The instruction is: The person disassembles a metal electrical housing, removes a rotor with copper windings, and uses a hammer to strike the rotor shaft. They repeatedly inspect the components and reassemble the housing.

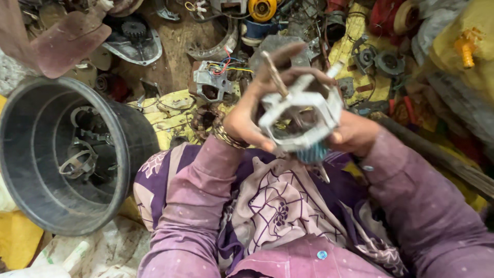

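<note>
White metal frame: you hold a small motor housing (300, 117) over your lap, between both hands, shaft (275, 74) sticking up and away from you.
Left hand: your left hand (250, 116) is closed around the housing's left side, fingers wrapped over the top near the shaft.
Right hand: your right hand (352, 133) grips the right side and underside; fingertips are hidden, so the exact hold is unclear.
Blue part: a ribbed blue piece (312, 153) shows at the housing's lower end, still attached.
Progress: housing looks whole, frame and shaft together, nothing visibly pulled off it yet.
Black tub (128, 154): at your left, with loose metal rings and parts inside.
Floor: another stripped motor frame (212, 81) with coloured wires lies beyond your hands amid the scrap.
</note>
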